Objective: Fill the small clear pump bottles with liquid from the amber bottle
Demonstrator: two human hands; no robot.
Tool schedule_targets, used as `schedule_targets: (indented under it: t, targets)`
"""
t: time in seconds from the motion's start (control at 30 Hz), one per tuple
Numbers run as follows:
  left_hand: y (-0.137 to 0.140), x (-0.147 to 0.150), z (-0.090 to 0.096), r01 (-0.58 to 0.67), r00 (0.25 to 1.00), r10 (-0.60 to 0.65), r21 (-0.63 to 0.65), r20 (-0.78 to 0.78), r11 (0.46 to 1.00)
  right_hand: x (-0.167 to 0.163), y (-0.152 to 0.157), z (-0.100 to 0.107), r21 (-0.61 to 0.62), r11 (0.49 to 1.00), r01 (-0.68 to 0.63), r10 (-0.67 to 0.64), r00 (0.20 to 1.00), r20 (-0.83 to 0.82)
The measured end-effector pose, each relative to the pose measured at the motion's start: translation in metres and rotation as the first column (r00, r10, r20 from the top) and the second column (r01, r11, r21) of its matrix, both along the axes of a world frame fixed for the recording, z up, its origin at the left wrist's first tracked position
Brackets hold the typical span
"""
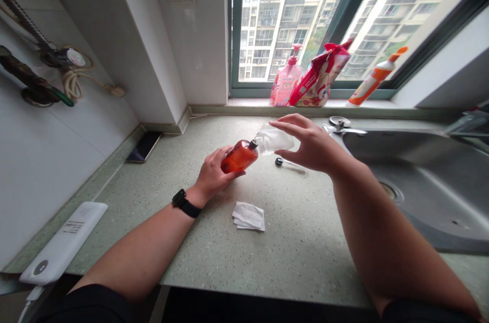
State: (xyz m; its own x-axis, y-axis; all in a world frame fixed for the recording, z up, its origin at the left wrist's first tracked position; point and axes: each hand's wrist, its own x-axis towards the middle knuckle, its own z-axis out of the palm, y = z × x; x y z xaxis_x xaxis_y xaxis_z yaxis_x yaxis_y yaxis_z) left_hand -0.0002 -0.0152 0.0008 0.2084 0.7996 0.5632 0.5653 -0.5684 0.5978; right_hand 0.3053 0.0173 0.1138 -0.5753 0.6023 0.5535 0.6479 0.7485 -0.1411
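My left hand point(217, 174) is closed around an amber bottle point(241, 157) tilted toward the right, with a dark neck at its upper end. Against that neck, or very close to it, is the mouth of a clear bottle point(275, 138). The clear bottle is tipped toward the left, and my right hand point(305, 140) grips it between thumb and fingers. Just below lies a black pump top point(279, 161) with a thin clear tube on the counter. Folded white tissue point(249, 216) rests nearer to me. Whether liquid is flowing between the bottles I cannot make out.
A steel sink point(420, 160) with a faucet point(344, 129) is on the right. A phone point(144, 147) and a white power bank point(64, 241) lie on the left. A pink pump bottle point(286, 81), red bag point(321, 78) and orange-white bottle point(372, 83) stand on the windowsill.
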Motion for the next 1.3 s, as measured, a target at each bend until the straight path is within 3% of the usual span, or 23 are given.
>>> schedule_targets:
  t: [1.3]
  targets:
    - [0.0005,0.0016,0.0013,0.036,0.998,-0.035,-0.028,0.045,0.999,0.0031,0.0005,0.0002,-0.012,1.0,-0.01,0.01,1.0,0.012]
